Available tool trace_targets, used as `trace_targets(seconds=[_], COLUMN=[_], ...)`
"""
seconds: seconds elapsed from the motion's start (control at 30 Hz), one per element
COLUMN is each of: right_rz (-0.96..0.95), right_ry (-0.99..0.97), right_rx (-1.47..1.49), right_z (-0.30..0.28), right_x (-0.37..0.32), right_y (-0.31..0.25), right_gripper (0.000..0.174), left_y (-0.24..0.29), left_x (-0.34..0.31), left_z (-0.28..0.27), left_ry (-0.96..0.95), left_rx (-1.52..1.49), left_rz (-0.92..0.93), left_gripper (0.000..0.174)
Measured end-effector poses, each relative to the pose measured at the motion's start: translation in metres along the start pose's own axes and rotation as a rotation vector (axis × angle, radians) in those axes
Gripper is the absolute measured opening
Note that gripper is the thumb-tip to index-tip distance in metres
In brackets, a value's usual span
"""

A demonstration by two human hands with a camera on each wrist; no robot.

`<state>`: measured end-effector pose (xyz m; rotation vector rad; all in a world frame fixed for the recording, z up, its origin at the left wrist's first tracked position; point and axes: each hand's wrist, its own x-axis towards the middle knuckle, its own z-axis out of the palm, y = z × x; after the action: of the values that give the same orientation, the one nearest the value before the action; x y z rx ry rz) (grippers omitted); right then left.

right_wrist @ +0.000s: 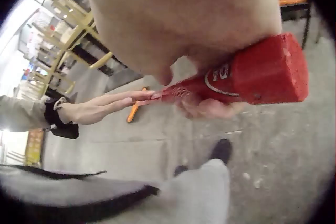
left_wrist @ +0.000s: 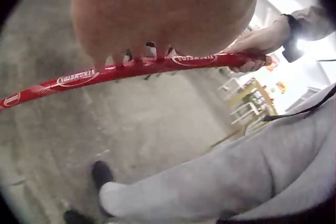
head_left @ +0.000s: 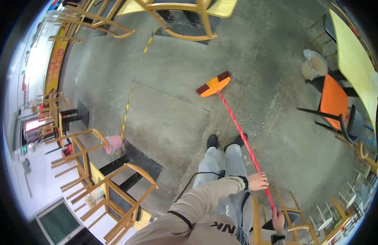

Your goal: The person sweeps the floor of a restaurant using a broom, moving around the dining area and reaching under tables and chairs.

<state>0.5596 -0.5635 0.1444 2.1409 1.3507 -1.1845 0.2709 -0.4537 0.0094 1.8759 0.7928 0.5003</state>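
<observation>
In the head view a broom's orange head (head_left: pixel 215 86) with dark red and yellow bristles lies on the floor ahead of the feet. Its red handle (head_left: pixel 239 131) slants back toward the body. The left hand (head_left: pixel 257 181) holds the handle partway up, and the right hand (head_left: pixel 278 219) grips it near the top end. In the left wrist view the left hand (left_wrist: pixel 168 14) is at the red handle (left_wrist: pixel 79 78), its fingertips partly hidden. The right wrist view has the right hand (right_wrist: pixel 184 19) curled round the handle below its thick red end cap (right_wrist: pixel 270 71).
Wooden chairs (head_left: pixel 131 171) rest upturned on tables at the left. A pink bucket (head_left: pixel 113 144) stands beside them. On the right are a bin (head_left: pixel 314 66), an orange chair (head_left: pixel 333 98) and a yellow table (head_left: pixel 354 53). Yellow-black tape (head_left: pixel 126 110) marks the floor.
</observation>
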Motion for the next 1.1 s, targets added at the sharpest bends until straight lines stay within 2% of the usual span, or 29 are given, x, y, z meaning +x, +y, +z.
trace_targets(seconds=[0.03,0.07,0.13,0.17,0.2,0.23,0.27,0.3,0.33,0.37,0.4,0.43,0.47,0.53,0.57,0.63,0.67,0.7,0.73,0.77,0.8,0.83,0.87,0.9,0.97,1.0,1.1], right_rz=[0.034,0.065,0.217,0.074,0.083,0.264,0.445,0.553,0.558,0.464,0.361,0.418,0.354,0.271,0.270,0.236,0.204,0.087,-0.016,-0.036,-0.042,-0.099,-0.233,-0.251,-0.367,-0.406,-0.532], right_ry=[0.008,0.014,0.057,0.078,0.084,0.064,0.038,0.028,0.021,0.197,0.371,0.293,0.308,0.171,0.120,0.021,-0.019,-0.027,-0.037,-0.152,-0.200,-0.235,-0.181,-0.147,-0.168,-0.133,-0.205], right_rx=[-0.033,-0.069,-0.131,-0.061,-0.065,-0.174,-0.279,-0.195,-0.188,-0.251,-0.315,-0.268,-0.276,-0.142,-0.026,0.088,0.098,0.094,0.096,-0.001,0.016,0.101,0.080,0.053,0.075,0.120,0.165], right_z=[-0.004,-0.008,-0.017,-0.018,-0.020,-0.022,-0.023,-0.030,-0.010,0.014,0.024,0.032,0.047,0.063,0.077,0.095,0.108,0.121,0.136,0.147,0.157,0.165,0.202,0.221,0.258,0.271,0.307], right_x=[-0.025,-0.050,-0.087,-0.100,-0.104,-0.102,-0.099,-0.098,-0.098,-0.096,-0.092,-0.084,-0.072,-0.036,-0.021,0.012,0.031,0.047,0.058,0.073,0.077,0.076,0.099,0.105,0.125,0.128,0.144], right_y=[0.014,0.017,-0.015,-0.016,-0.029,-0.051,-0.076,-0.110,-0.098,-0.072,-0.070,-0.069,-0.069,-0.110,-0.147,-0.248,-0.306,-0.366,-0.425,-0.486,-0.552,-0.615,-0.645,-0.697,-0.780,-0.822,-0.917], right_gripper=[0.061,0.066,0.064,0.047,0.047,0.050,0.053,0.049,0.049,0.059,0.072,0.075,0.065,0.061,0.060,0.058,0.057,0.059,0.061,0.064,0.067,0.067,0.067,0.066,0.066,0.063,0.049], left_y=[0.006,0.002,-0.005,-0.022,-0.040,-0.046,-0.045,-0.038,-0.033,-0.030,-0.028,-0.029,-0.036,-0.079,-0.104,-0.173,-0.188,-0.230,-0.258,-0.272,-0.304,-0.341,-0.317,-0.341,-0.365,-0.368,-0.384], left_x=[0.011,0.014,0.013,0.008,0.003,-0.002,-0.004,-0.005,-0.007,-0.010,-0.013,-0.021,-0.033,-0.065,-0.079,-0.116,-0.140,-0.167,-0.193,-0.212,-0.220,-0.280,-0.295,-0.322,-0.365,-0.379,-0.417], left_z=[0.020,0.046,0.055,0.065,0.075,0.076,0.078,0.069,0.059,0.049,0.041,0.031,0.015,-0.032,-0.061,-0.144,-0.211,-0.247,-0.304,-0.348,-0.382,-0.434,-0.499,-0.526,-0.571,-0.589,-0.614], left_ry=[-0.072,0.016,-0.023,-0.041,-0.059,0.023,0.015,-0.081,-0.177,-0.178,-0.181,-0.096,-0.012,0.052,0.136,-0.093,0.061,0.172,-0.012,0.230,0.565,0.146,0.048,0.160,0.492,0.474,0.509], left_rx=[0.009,0.050,0.153,0.109,0.066,0.074,0.070,0.055,0.040,0.024,0.049,0.142,0.244,0.285,0.304,0.033,0.445,0.575,0.631,0.676,0.527,0.800,0.784,0.729,0.675,0.670,0.548], left_rz=[-0.061,-0.078,-0.175,-0.143,-0.114,-0.055,-0.053,-0.120,-0.189,-0.208,-0.246,-0.262,-0.277,-0.267,-0.257,-0.453,-0.378,-0.342,-0.450,-0.860,-1.396,-0.722,-0.858,-0.913,-0.783,-0.794,-0.822], left_gripper=[0.032,0.036,0.035,0.035,0.035,0.040,0.040,0.040,0.041,0.042,0.043,0.043,0.043,0.039,0.036,0.028,0.022,0.019,0.015,0.012,0.014,0.015,0.019,0.024,0.032,0.032,0.037])
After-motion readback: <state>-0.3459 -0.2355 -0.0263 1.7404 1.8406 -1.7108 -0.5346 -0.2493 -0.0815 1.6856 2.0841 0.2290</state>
